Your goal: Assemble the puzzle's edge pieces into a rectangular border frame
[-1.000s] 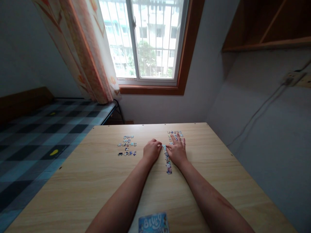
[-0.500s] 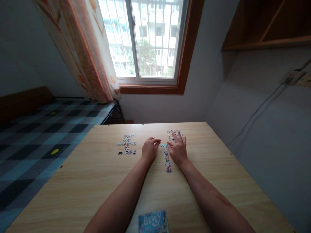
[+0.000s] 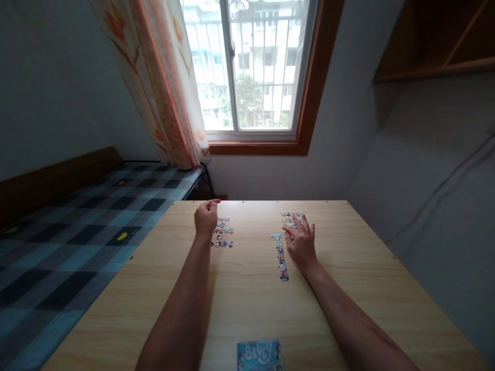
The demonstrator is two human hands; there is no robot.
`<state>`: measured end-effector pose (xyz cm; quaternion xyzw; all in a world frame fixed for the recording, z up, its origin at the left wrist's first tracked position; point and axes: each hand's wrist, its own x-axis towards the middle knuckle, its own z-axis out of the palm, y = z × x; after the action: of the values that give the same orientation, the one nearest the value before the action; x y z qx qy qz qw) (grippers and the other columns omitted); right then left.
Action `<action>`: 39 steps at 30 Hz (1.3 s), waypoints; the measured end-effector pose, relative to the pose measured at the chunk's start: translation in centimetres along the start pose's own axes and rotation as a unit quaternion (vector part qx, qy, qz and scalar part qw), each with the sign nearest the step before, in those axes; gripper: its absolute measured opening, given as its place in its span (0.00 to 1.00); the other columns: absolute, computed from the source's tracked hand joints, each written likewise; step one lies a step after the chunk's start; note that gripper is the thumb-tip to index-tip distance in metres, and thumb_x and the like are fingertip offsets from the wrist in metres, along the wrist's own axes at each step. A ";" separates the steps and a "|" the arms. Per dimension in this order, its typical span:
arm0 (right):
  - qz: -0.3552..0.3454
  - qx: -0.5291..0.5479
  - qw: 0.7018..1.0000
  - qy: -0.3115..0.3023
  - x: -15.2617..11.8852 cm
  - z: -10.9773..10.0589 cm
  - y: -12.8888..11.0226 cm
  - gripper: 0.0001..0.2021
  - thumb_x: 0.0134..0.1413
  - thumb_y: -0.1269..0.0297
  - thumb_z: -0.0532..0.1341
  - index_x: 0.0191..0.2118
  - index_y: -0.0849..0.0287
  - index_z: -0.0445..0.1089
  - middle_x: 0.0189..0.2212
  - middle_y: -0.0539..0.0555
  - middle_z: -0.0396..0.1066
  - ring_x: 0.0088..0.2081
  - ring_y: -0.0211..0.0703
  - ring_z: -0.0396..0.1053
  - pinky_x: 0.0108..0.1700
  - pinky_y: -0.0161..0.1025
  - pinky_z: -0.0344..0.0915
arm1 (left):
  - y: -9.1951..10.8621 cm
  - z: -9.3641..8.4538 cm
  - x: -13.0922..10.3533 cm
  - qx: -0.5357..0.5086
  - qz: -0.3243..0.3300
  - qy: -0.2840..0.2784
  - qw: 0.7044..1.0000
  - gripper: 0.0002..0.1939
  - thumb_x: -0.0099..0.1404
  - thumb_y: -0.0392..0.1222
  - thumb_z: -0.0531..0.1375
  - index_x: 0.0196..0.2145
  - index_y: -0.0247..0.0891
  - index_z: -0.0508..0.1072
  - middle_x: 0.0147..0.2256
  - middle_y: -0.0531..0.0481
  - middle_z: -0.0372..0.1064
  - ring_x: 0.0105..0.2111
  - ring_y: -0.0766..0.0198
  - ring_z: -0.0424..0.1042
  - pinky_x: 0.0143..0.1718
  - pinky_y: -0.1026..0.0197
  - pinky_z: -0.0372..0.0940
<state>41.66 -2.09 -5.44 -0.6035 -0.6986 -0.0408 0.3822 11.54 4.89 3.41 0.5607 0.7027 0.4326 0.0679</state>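
My left hand (image 3: 205, 221) is raised over the far left of the table, beside and partly covering the left group of loose jigsaw pieces (image 3: 224, 232). Its thumb and fingers are pinched together; whether a piece is between them is too small to tell. My right hand (image 3: 302, 243) lies with fingers spread over the near part of the right group of loose jigsaw pieces (image 3: 288, 215). Just left of it is a joined strip of jigsaw pieces (image 3: 281, 257), running toward me, with a short light-blue arm at its far end.
A blue box marked BLUEY (image 3: 260, 355) lies at the near edge of the view on the wooden table (image 3: 240, 309). A bed with a checked cover (image 3: 85, 242) stands to the left. Behind are a curtain (image 3: 166, 82) and a window (image 3: 263, 77); a shelf (image 3: 433, 69) hangs upper right.
My left hand has moved left and away from the joined strip to the left group of pieces. My right hand has lifted its thumb side off the strip's end. The view has turned slightly left.
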 end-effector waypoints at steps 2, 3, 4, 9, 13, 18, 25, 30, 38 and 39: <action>-0.006 -0.002 1.000 -0.003 0.0 0.2 0.1 0.14 0.63 0.67 0.55 0.46 0.53 0.78 0.64 0.58 0.61 0.70 0.59 0.44 0.67 0.70 0.39 | -1.5 -1.1 0.7 0.070 -0.014 -0.039 0.997 0.17 0.67 0.45 0.55 0.44 0.39 0.81 0.39 0.45 0.78 0.38 0.57 0.75 0.40 0.60 0.66; -0.008 -0.004 1.000 -0.005 -0.1 0.2 0.1 0.14 0.62 0.67 0.55 0.46 0.53 0.78 0.64 0.58 0.61 0.70 0.60 0.44 0.67 0.71 0.39 | -2.1 -1.3 0.8 0.100 -0.019 -0.061 0.993 0.15 0.65 0.44 0.58 0.42 0.40 0.82 0.39 0.45 0.78 0.39 0.56 0.74 0.41 0.60 0.66; -0.010 -0.006 1.000 -0.008 -0.1 0.3 0.1 0.14 0.62 0.67 0.56 0.46 0.53 0.78 0.64 0.58 0.61 0.70 0.60 0.44 0.67 0.71 0.39 | -2.5 -1.2 0.8 0.131 -0.020 -0.083 0.988 0.14 0.64 0.43 0.59 0.42 0.41 0.82 0.40 0.44 0.78 0.41 0.55 0.74 0.43 0.59 0.66; -0.010 -0.015 1.000 -0.016 -0.2 0.3 0.1 0.14 0.62 0.66 0.55 0.46 0.53 0.78 0.65 0.58 0.60 0.70 0.61 0.44 0.66 0.71 0.39 | -3.0 0.2 -0.3 0.226 -0.021 -0.098 0.969 0.14 0.66 0.40 0.57 0.44 0.45 0.82 0.49 0.41 0.73 0.51 0.47 0.67 0.51 0.51 0.64; -0.005 -0.022 0.999 -0.026 -0.2 0.2 -0.1 0.15 0.63 0.66 0.55 0.47 0.52 0.78 0.65 0.58 0.60 0.70 0.60 0.44 0.67 0.70 0.39 | -3.1 1.3 -0.8 0.234 -0.041 -0.060 0.969 0.17 0.67 0.37 0.54 0.46 0.48 0.80 0.54 0.43 0.68 0.54 0.46 0.63 0.52 0.47 0.62; 0.001 -0.024 0.999 -0.041 -0.2 0.1 -0.2 0.15 0.63 0.65 0.55 0.48 0.52 0.78 0.65 0.57 0.59 0.71 0.59 0.43 0.67 0.68 0.39 | -4.2 1.9 -0.9 0.215 -0.057 -0.006 0.975 0.22 0.68 0.35 0.51 0.54 0.45 0.75 0.57 0.41 0.66 0.54 0.47 0.62 0.53 0.47 0.60; -0.017 -0.022 0.995 -0.099 -0.2 -0.8 -1.4 0.17 0.62 0.65 0.54 0.51 0.50 0.76 0.68 0.55 0.55 0.72 0.56 0.38 0.69 0.66 0.32 | -4.3 3.2 -1.5 0.247 -0.007 -0.058 0.967 0.18 0.65 0.38 0.56 0.49 0.49 0.79 0.60 0.43 0.63 0.59 0.45 0.58 0.60 0.41 0.52; -0.011 -0.024 0.991 -0.132 -0.1 -1.5 -1.9 0.18 0.63 0.65 0.53 0.53 0.50 0.75 0.69 0.55 0.52 0.72 0.56 0.35 0.69 0.65 0.29 | -3.7 4.6 -2.2 0.266 0.023 -0.122 0.956 0.17 0.69 0.42 0.53 0.46 0.48 0.81 0.62 0.41 0.61 0.62 0.44 0.56 0.61 0.37 0.52; -0.001 -0.027 0.987 -0.157 0.0 -1.1 -1.8 0.18 0.62 0.65 0.54 0.53 0.50 0.75 0.69 0.55 0.52 0.72 0.57 0.35 0.69 0.64 0.29 | -0.5 6.7 -4.5 0.265 0.147 -0.182 0.936 0.15 0.66 0.40 0.55 0.40 0.46 0.82 0.64 0.43 0.60 0.66 0.42 0.50 0.63 0.30 0.43; -0.003 -0.027 0.987 -0.161 0.0 -1.2 -1.8 0.18 0.62 0.65 0.54 0.53 0.50 0.75 0.69 0.55 0.52 0.72 0.57 0.34 0.69 0.65 0.28 | 0.3 7.1 -5.4 0.257 0.175 -0.196 0.930 0.14 0.65 0.39 0.55 0.39 0.46 0.82 0.63 0.42 0.61 0.66 0.43 0.51 0.64 0.30 0.42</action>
<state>40.66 -3.20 -3.93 -0.6106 -0.7512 0.0367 0.2481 17.80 4.12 -2.88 0.7468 0.6532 0.1235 -0.0196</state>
